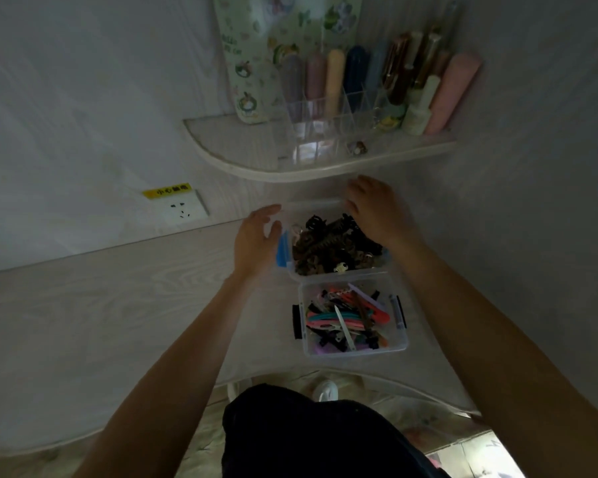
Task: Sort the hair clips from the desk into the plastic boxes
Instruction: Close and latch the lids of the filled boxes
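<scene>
- Two clear plastic boxes are seen on the pale wood-grain desk (101, 298), set end to end and touching.
- The far box (325, 205), at 12 o'clock from the near one, is filled with brown and black claw clips (328, 246); a blue latch (283, 250) is seen on its 9 o'clock side.
- The near box (356, 350) is filled with coloured flat clips (346, 319); black latches are fitted at 9 and 3 o'clock.
- The left hand (256, 236) is held spread, fingers relaxed, just beside the far box's 9 o'clock wall.
- The right hand (373, 208) is laid on the far box's 1 o'clock corner, fingers bent over the rim.
- A corner shelf (242, 157) with bottles is seen at 12 o'clock, a wall socket (183, 208) at 10 o'clock.
</scene>
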Demonstrator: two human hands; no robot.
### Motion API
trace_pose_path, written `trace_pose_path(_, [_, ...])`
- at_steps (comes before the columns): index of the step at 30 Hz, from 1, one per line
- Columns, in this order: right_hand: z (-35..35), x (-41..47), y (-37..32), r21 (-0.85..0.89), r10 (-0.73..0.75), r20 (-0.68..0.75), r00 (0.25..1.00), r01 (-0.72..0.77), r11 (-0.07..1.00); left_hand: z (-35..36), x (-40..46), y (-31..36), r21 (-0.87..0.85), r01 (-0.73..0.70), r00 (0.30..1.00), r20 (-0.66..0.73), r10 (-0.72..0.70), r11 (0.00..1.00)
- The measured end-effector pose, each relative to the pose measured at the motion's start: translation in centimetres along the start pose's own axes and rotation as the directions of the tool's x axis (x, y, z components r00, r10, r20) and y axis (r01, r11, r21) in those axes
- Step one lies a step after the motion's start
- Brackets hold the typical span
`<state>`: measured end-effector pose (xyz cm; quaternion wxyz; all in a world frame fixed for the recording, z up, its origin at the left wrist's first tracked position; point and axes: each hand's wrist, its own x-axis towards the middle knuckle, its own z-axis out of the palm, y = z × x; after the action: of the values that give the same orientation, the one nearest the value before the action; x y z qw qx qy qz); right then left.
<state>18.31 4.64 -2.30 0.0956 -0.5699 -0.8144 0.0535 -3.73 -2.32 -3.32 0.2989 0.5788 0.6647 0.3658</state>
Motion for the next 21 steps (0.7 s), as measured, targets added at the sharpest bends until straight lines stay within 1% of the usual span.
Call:
trace_pose_path(1, [0.0, 0.3, -0.1, 0.005, 0.016, 0.007, 1.0, -0.016, 1.0, -0.2, 0.2, 0.2, -0.077, 0.067, 0.998, -0.01, -0.068, 0.995])
trace_pose_path(3, [-0.3, 0.2, -0.5, 0.05, 0.041, 0.0, 0.999, -0.041, 0.998, -0.7, 0.4, 0.8, -0.174, 0.142, 0.989, -0.027, -0.148, 0.975])
trace_pose_path(7, [-1.6, -2.4, -0.9, 0.076, -0.014, -0.117, 0.993, 0.023, 0.997, -0.9, 0.2, 1.6, -0.286, 0.215, 0.973, -0.016, -0.228, 0.934])
trace_pose_path(11, [-2.2, -7.3, -2.1, 0.119, -0.025, -0.263, 0.964, 0.058, 0.991, -1.0, -0.9, 2.0, -0.421, 0.307, 0.948, 0.058, -0.312, 0.853])
trace_pose_path(13, [-1.7, -9.3, -2.6, 0.171, -0.012, -0.27, 0.963, 0.06, 0.983, -0.7, -1.5, 1.7, -0.437, 0.339, 0.938, 0.094, -0.333, 0.833])
trace_pose_path(15, [-0.6, -10.5, -2.8, 0.207, -0.02, -0.211, 0.977, 0.064, 0.976, -0.2, -1.9, 1.4, -0.386, 0.353, 0.935, 0.116, -0.334, 0.853])
trace_pose_path(18, [1.4, -11.8, -2.5, 0.221, -0.053, -0.112, 0.992, 0.076, 0.972, 0.8, -3.0, 0.7, -0.158, 0.322, 0.943, 0.143, -0.301, 0.933])
trace_pose_path(20, [1.9, -12.3, -2.3, 0.288, 0.008, -0.083, 0.996, 0.017, 0.958, 1.4, -3.5, -0.2, -0.051, 0.249, 0.961, 0.134, -0.24, 0.967])
trace_pose_path(21, [1.7, -12.4, -2.2, 0.328, 0.074, -0.079, 0.994, -0.044, 0.943, 1.5, -3.7, -0.6, -0.025, 0.215, 0.97, 0.119, -0.211, 0.976])
